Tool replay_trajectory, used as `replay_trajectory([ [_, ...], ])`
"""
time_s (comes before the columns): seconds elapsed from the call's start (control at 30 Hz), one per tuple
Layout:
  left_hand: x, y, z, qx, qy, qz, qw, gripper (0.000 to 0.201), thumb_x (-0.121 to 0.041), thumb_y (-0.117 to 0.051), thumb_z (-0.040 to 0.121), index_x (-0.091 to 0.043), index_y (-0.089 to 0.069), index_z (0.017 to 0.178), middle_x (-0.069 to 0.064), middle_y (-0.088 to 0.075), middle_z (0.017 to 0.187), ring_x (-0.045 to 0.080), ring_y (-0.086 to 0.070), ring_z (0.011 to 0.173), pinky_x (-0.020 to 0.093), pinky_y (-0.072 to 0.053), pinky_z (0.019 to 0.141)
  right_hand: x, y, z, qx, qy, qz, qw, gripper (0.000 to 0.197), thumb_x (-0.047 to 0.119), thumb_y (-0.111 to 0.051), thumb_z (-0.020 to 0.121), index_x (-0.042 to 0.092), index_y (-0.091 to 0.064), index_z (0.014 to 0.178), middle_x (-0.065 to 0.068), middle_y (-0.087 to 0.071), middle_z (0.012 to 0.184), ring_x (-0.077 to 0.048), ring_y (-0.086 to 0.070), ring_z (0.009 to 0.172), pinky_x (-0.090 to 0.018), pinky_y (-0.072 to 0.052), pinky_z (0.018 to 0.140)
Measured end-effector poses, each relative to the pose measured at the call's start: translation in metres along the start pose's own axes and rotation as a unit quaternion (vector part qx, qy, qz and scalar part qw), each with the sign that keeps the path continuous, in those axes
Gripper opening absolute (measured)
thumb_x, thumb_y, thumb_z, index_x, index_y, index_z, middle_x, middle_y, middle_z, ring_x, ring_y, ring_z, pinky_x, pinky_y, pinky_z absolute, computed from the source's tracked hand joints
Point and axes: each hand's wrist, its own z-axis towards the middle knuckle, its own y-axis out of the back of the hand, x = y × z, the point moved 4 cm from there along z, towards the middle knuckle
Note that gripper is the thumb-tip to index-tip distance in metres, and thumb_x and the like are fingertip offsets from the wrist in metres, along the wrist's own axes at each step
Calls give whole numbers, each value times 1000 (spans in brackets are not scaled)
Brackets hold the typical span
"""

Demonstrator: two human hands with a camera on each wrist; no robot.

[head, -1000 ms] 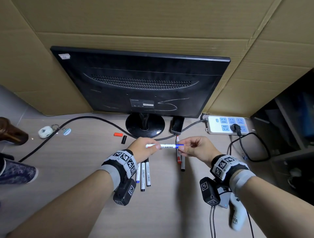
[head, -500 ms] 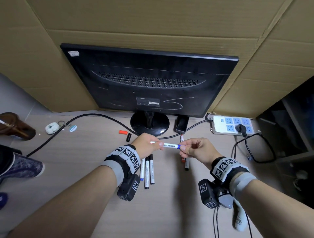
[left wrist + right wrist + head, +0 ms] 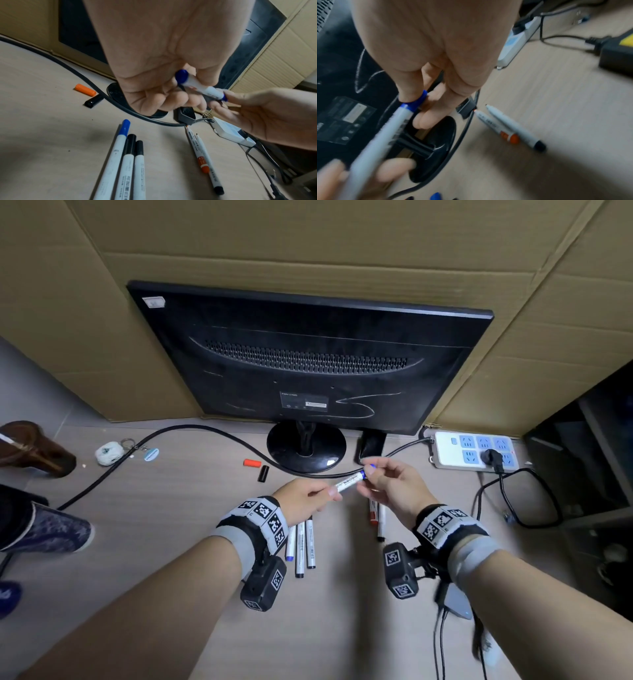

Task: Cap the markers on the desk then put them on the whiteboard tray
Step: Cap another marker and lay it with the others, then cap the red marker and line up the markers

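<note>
Blue-capped marker [image 3: 350,481] is held above the desk [image 3: 171,508], at 6 o'clock from the monitor stand [image 3: 306,445]. Left hand [image 3: 301,499] pinches the barrel's rear end; right hand [image 3: 394,487] pinches the blue cap [image 3: 418,100]. Risk: an incompletely seated cap may detach during transfer. Two uncapped markers [image 3: 202,155] lie at 6 o'clock beneath the hands; loose caps [image 3: 257,468] lie at 9 o'clock.
</note>
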Motion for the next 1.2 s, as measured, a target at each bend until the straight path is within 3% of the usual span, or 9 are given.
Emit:
replay_trajectory([
  [0.17,33,7,-3,-3,56,37,998,49,-53,-55,90,-8,-73,90,2,-61,80,16,-51,65,35,-51,72,-18,-24,13,-32,-34,-132,990,22,-2,-69,91,6,-61,109,-13,-67,90,-20,-69,74,-39,-65,67],
  [0.3,58,38,-8,-82,106,66,989,21,-27,-57,98,-23,-76,103,-8,-72,97,11,-65,87,28,-51,81,-54,-26,22,-23,-19,-404,914,16,15,-81,82,16,-67,88,0,-73,82,-18,-74,74,-40,-66,65],
  [0.4,76,58,-13,-124,135,67,981,26,-17,-51,96,-32,-72,102,-9,-71,105,13,-67,98,30,-53,90,-71,-34,22,-14,-27,-428,903,18,24,-85,80,21,-67,84,3,-75,82,-17,-75,78,-41,-66,69],
  [0.5,83,76,-11,-173,146,77,971,33,-11,-48,92,-33,-71,103,-11,-69,106,14,-66,96,26,-51,86,-67,-40,25,-40,-13,-448,893,19,34,-81,81,23,-66,86,6,-74,84,-15,-72,80,-38,-64,77],
  [0.63,84,98,5,-221,134,101,961,31,-11,-52,88,-34,-67,101,-7,-66,107,13,-65,88,25,-50,79,-40,-32,33,-149,21,-539,829,21,34,-62,91,18,-63,106,-8,-66,111,-30,-66,102,-36,-52,90],
  [0.8,88,112,21,-255,137,133,948,29,-6,-55,87,-27,-67,105,-1,-53,120,21,-63,96,27,-49,88,-33,-13,35,-236,-81,-577,777,40,41,-59,91,11,-49,116,-13,-62,121,-37,-65,109,-42,-49,90],
  [0.87,91,116,27,-260,134,140,946,30,-2,-55,88,-21,-67,108,1,-49,126,21,-60,105,22,-42,89,-36,-9,36,-244,-109,-576,772,42,45,-59,91,11,-49,114,-13,-64,120,-36,-66,109,-40,-48,87],
  [1.03,106,121,37,-249,115,163,948,46,2,-53,87,-26,-63,123,-7,-49,130,21,-56,115,30,-47,99,-47,-5,39,-250,-127,-574,769,33,42,-55,91,12,-55,103,-12,-68,106,-35,-68,98,-35,-43,75],
  [1.2,125,124,44,-227,121,178,950,48,-1,-53,87,-32,-63,123,-9,-50,131,22,-57,116,35,-49,102,-53,-5,34,-235,-141,-577,769,37,49,-56,73,15,-66,84,-5,-70,83,-30,-67,77,-33,-56,74],
])
